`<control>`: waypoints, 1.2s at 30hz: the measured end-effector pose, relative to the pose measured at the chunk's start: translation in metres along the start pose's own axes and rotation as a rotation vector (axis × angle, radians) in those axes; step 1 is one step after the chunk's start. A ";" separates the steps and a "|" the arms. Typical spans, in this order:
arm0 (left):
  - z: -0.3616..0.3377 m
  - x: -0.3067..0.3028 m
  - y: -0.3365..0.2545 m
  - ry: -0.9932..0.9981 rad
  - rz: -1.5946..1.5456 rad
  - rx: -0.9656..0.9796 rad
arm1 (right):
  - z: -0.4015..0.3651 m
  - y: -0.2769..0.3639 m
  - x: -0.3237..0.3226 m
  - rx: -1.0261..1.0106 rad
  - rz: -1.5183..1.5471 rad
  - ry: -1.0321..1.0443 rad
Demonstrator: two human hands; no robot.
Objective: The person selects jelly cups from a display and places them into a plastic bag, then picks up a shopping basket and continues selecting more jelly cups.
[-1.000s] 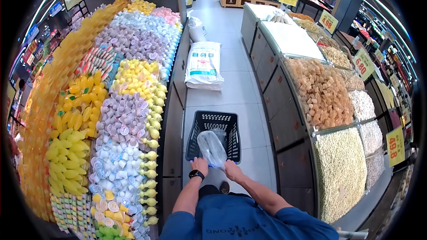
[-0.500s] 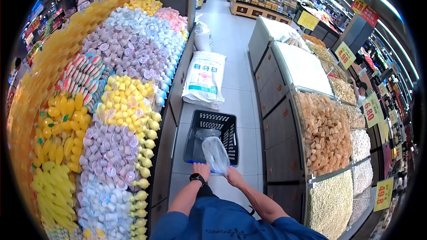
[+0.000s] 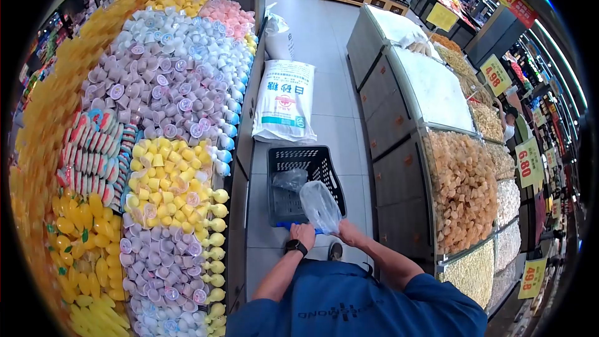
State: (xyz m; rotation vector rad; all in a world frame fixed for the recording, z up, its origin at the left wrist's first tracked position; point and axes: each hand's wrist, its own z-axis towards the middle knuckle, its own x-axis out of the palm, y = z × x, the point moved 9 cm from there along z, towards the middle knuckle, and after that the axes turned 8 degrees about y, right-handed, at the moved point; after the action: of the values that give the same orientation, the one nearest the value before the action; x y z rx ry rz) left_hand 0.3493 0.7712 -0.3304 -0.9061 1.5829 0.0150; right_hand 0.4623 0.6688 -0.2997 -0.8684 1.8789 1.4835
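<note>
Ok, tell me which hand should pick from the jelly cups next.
Left, probably. The left hand is nearer the jelly cups, and the right hand also grips the plastic bag, so it can hold it alone.

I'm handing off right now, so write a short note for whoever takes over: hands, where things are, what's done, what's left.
Left hand: closed at the mouth of the clear plastic bag, just above the blue handle of the basket; which it grips is unclear.
Right hand: shut on the bag's mouth.
Things: the basket stands on the floor ahead, between the jelly-cup display and the bulk bins; a second clear bag lies inside it.
Done: that second bag is in the basket, contents unclear.
Left: the held bag looks empty.
</note>
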 end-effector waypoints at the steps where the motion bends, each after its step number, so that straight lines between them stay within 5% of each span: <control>1: 0.007 0.003 0.005 0.001 0.012 -0.032 | 0.002 0.002 -0.007 -0.016 0.020 0.039; 6: 0.032 -0.026 -0.002 0.104 -0.010 -0.065 | 0.026 -0.033 -0.006 0.096 0.000 0.144; 10: 0.055 -0.035 0.008 0.012 0.016 -0.099 | 0.054 -0.027 -0.037 -0.106 0.082 0.007; 15: 0.088 -0.060 0.007 -0.102 0.174 -0.253 | 0.098 -0.067 -0.034 -0.095 0.066 0.304; 22: 0.119 -0.075 -0.012 -0.178 0.199 -0.577 | 0.135 -0.091 -0.050 -0.402 0.271 0.511; 36: 0.094 0.006 -0.096 -0.189 -0.089 -0.794 | 0.093 -0.168 -0.061 -0.486 0.032 0.693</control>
State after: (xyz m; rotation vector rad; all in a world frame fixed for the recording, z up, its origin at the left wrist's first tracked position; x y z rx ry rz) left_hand 0.4803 0.7477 -0.3140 -1.5307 1.3541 0.6868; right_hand 0.6369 0.7401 -0.3719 -1.7683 2.0047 1.8529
